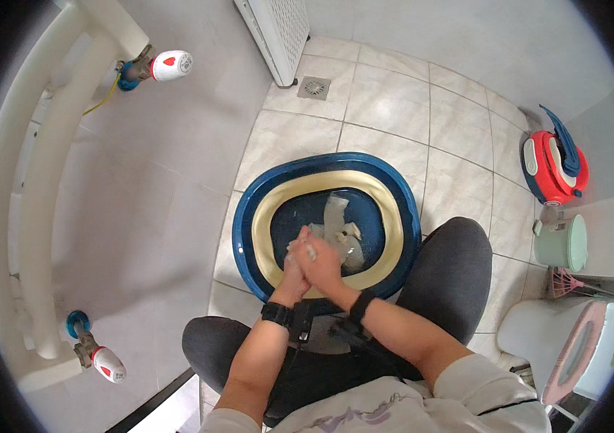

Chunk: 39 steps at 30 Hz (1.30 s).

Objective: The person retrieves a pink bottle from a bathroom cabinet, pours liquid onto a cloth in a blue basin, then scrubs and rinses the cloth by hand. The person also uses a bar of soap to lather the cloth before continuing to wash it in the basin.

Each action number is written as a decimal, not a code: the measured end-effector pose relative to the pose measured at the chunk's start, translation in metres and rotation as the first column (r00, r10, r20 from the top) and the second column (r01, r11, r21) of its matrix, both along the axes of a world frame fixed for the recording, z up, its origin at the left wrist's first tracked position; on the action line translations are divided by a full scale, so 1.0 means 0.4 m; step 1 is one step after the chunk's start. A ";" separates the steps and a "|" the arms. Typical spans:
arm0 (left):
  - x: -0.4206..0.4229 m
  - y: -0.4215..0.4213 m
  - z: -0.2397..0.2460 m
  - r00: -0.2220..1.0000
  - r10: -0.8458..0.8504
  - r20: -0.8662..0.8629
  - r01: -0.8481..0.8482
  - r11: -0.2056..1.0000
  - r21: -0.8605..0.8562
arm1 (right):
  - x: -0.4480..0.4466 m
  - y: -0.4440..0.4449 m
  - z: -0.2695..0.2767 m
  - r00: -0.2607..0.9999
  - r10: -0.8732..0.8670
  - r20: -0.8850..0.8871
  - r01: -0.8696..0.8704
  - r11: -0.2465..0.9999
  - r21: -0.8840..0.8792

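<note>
A blue oval wash basin point(243, 216) with a cream inner band stands on the floor between my knees. Pale, thin cloth pieces point(335, 214), perhaps socks, lie wet on its dark blue bottom, apparently in shallow water. Over the near left part of the basin, my left hand point(294, 273) and my right hand point(319, 261) are pressed together. A small bit of whitish cloth point(311, 252) shows between the fingers; most of it is hidden by the hands. The right hand lies over the left and is slightly blurred. Both wrists wear black straps.
A white radiator point(50, 189) with two valves lines the left wall. Ahead are a floor drain point(314, 87) and a white perforated panel point(280, 38). At right stand a red and blue child's potty-like item point(548, 168), a green bucket point(558, 242) and a toilet point(529, 330).
</note>
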<state>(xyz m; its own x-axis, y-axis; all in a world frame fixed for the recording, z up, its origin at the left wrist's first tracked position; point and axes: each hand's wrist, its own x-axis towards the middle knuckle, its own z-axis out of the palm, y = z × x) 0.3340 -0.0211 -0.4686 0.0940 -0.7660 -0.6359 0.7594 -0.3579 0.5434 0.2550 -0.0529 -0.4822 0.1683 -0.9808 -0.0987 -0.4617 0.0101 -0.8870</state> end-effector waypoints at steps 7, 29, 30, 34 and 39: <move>0.026 -0.005 0.010 0.976 -0.212 0.051 0.216 0.974 -0.075 | 0.022 0.006 0.029 0.999 -0.041 0.001 0.041 0.995 -0.096; 0.011 0.007 -0.008 0.989 0.000 -0.147 -0.004 1.000 -0.022 | 0.028 0.012 0.012 0.996 -0.002 0.085 0.016 0.985 -0.169; 0.006 0.005 -0.009 0.990 0.019 -0.140 -0.013 0.999 0.042 | 0.024 0.007 0.012 0.994 -0.002 0.113 0.020 0.987 -0.162; 0.009 -0.001 0.003 0.993 -0.045 -0.111 0.039 0.998 -0.059 | 0.023 0.013 0.023 0.959 -0.242 0.145 0.240 0.970 0.034; 0.011 0.006 0.020 0.988 -0.093 -0.127 0.096 0.995 0.019 | 0.008 0.002 0.052 0.999 -0.014 0.045 0.019 0.994 -0.108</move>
